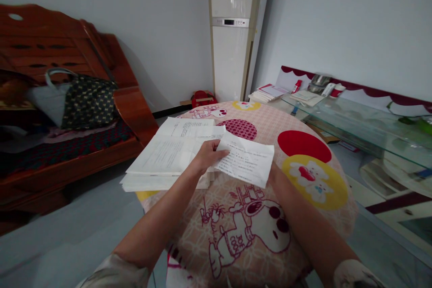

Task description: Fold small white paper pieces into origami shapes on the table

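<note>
A printed sheet of paper (248, 157) is held up over the round table, its text side facing me. My left hand (211, 155) is closed on the sheet's left edge, thumb on the front. Behind the right edge sits my right hand (274, 174), close against the paper; its fingers are hidden by it. Left of the sheet lies a stack of printed papers (162, 155), with the upper pages spread open and creased. Part of that stack is behind my left hand and forearm.
A patterned cloth (249, 229) with cartoon figures covers the table. To the right stands a glass-topped cabinet (364, 121) with a red-capped bottle (297, 85) and booklets (268, 92). A wooden bench (131, 108) with a dark patterned bag (91, 101) is at left; a tall air conditioner (231, 54) fills the corner.
</note>
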Demonstrator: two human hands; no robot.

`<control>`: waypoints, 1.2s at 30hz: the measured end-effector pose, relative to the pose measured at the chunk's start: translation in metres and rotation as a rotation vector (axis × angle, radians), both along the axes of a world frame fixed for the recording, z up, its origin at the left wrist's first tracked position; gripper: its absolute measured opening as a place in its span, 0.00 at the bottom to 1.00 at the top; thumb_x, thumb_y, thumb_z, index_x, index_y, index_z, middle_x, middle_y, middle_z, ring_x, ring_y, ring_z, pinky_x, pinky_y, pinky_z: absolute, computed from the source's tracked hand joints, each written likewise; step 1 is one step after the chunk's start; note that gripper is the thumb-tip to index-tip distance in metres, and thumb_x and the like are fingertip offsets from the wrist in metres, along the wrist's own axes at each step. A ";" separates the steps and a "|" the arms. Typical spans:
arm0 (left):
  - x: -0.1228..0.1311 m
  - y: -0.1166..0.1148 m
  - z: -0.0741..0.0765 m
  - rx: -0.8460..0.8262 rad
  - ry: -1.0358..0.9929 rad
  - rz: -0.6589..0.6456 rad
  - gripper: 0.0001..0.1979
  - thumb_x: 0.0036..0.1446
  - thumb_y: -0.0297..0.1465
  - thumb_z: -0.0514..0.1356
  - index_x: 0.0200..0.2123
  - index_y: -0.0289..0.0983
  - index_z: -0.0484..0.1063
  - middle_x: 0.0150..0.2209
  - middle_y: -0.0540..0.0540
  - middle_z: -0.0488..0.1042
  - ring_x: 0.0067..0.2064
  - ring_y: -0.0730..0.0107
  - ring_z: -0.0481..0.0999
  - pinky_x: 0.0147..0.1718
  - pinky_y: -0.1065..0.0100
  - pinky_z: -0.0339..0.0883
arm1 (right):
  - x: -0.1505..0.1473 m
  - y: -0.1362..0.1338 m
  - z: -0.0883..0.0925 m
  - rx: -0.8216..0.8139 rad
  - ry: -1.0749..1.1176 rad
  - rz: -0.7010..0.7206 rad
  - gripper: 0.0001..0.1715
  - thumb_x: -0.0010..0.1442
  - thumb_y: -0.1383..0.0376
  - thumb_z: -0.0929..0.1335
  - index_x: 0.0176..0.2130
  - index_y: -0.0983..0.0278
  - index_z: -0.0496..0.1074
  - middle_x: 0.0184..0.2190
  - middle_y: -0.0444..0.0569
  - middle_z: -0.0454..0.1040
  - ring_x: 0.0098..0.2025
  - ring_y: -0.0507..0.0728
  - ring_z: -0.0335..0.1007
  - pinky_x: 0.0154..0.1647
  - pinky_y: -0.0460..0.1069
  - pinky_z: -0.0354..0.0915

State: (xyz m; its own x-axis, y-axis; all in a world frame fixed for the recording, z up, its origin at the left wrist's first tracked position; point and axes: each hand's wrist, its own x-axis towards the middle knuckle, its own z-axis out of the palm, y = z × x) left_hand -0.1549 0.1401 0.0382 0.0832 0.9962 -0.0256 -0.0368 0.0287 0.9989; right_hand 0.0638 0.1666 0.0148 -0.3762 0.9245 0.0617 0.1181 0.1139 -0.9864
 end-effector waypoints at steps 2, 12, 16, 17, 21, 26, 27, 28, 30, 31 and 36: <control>0.002 0.011 -0.008 0.054 0.081 0.142 0.14 0.45 0.31 0.67 0.37 0.32 0.76 0.34 0.44 0.81 0.31 0.68 0.78 0.30 0.69 0.71 | 0.005 0.005 -0.003 -0.089 0.120 -0.033 0.40 0.58 0.34 0.57 0.43 0.60 0.77 0.33 0.53 0.81 0.36 0.64 0.78 0.33 0.56 0.73; 0.018 0.027 -0.024 0.233 0.625 0.206 0.26 0.49 0.25 0.63 0.54 0.35 0.71 0.36 0.46 0.80 0.36 0.65 0.79 0.38 0.66 0.73 | 0.063 0.002 -0.012 -0.256 0.201 -0.279 0.24 0.37 0.63 0.77 0.38 0.67 0.79 0.32 0.51 0.82 0.29 0.61 0.77 0.28 0.52 0.70; 0.025 0.015 -0.021 0.527 0.812 -0.029 0.27 0.54 0.29 0.63 0.58 0.36 0.68 0.55 0.39 0.75 0.55 0.58 0.75 0.53 0.57 0.69 | 0.079 -0.001 -0.016 -0.340 0.140 -0.255 0.18 0.38 0.66 0.75 0.34 0.66 0.80 0.29 0.50 0.82 0.26 0.58 0.74 0.26 0.50 0.69; 0.029 0.010 -0.021 0.579 0.865 -0.168 0.28 0.55 0.33 0.64 0.59 0.35 0.67 0.58 0.38 0.72 0.59 0.55 0.72 0.58 0.55 0.66 | 0.081 -0.001 -0.017 -0.352 0.139 -0.236 0.17 0.38 0.66 0.74 0.34 0.65 0.80 0.29 0.50 0.82 0.26 0.57 0.74 0.26 0.50 0.69; 0.050 -0.010 -0.027 0.642 1.105 -0.513 0.43 0.52 0.43 0.67 0.66 0.30 0.57 0.66 0.30 0.60 0.68 0.47 0.59 0.64 0.53 0.56 | 0.086 -0.004 -0.021 -0.375 0.086 -0.201 0.16 0.40 0.67 0.73 0.35 0.66 0.80 0.30 0.50 0.82 0.28 0.58 0.75 0.29 0.50 0.70; 0.066 -0.020 -0.037 0.631 1.274 -0.561 0.32 0.59 0.32 0.58 0.65 0.28 0.57 0.65 0.29 0.61 0.67 0.52 0.60 0.64 0.57 0.55 | 0.092 -0.011 -0.013 -0.007 -0.363 -0.386 0.20 0.46 0.64 0.73 0.41 0.66 0.79 0.32 0.52 0.81 0.35 0.63 0.77 0.39 0.55 0.72; 0.066 -0.019 -0.038 0.630 1.275 -0.562 0.31 0.59 0.30 0.57 0.65 0.29 0.58 0.65 0.29 0.62 0.67 0.53 0.61 0.64 0.57 0.55 | 0.092 -0.013 -0.011 0.139 -0.450 -0.424 0.23 0.48 0.62 0.74 0.44 0.66 0.79 0.35 0.54 0.81 0.39 0.64 0.77 0.43 0.58 0.71; 0.066 -0.019 -0.037 0.630 1.271 -0.559 0.30 0.59 0.29 0.56 0.64 0.29 0.59 0.65 0.30 0.62 0.67 0.53 0.61 0.64 0.57 0.56 | 0.092 -0.017 -0.009 0.284 -0.507 -0.420 0.25 0.50 0.59 0.74 0.47 0.66 0.78 0.39 0.57 0.81 0.43 0.66 0.76 0.47 0.60 0.70; 0.065 -0.017 -0.037 0.633 1.256 -0.548 0.28 0.59 0.28 0.55 0.63 0.29 0.61 0.64 0.30 0.64 0.66 0.53 0.63 0.62 0.58 0.58 | 0.092 -0.025 -0.009 0.507 -0.549 -0.260 0.29 0.53 0.56 0.73 0.52 0.65 0.75 0.48 0.60 0.78 0.51 0.68 0.73 0.54 0.63 0.67; 0.064 -0.016 -0.036 0.637 1.245 -0.543 0.27 0.59 0.27 0.55 0.62 0.29 0.62 0.63 0.30 0.65 0.65 0.53 0.64 0.62 0.58 0.59 | 0.092 -0.029 -0.011 0.569 -0.556 -0.135 0.30 0.54 0.55 0.73 0.54 0.64 0.75 0.52 0.60 0.76 0.54 0.68 0.72 0.57 0.63 0.65; 0.053 -0.006 -0.038 0.603 1.137 -0.530 0.20 0.58 0.27 0.57 0.54 0.35 0.71 0.58 0.37 0.72 0.59 0.56 0.72 0.58 0.60 0.64 | 0.096 -0.037 -0.032 0.651 -0.640 0.107 0.26 0.57 0.60 0.72 0.54 0.63 0.74 0.53 0.59 0.76 0.56 0.66 0.71 0.59 0.63 0.65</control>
State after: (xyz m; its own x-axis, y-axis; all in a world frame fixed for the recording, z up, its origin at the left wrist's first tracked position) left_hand -0.1015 0.1344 0.0001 0.6734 0.7345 0.0843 0.6745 -0.6571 0.3365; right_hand 0.1596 0.1297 -0.0170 -0.5992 0.7388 0.3085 0.5763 0.6655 -0.4743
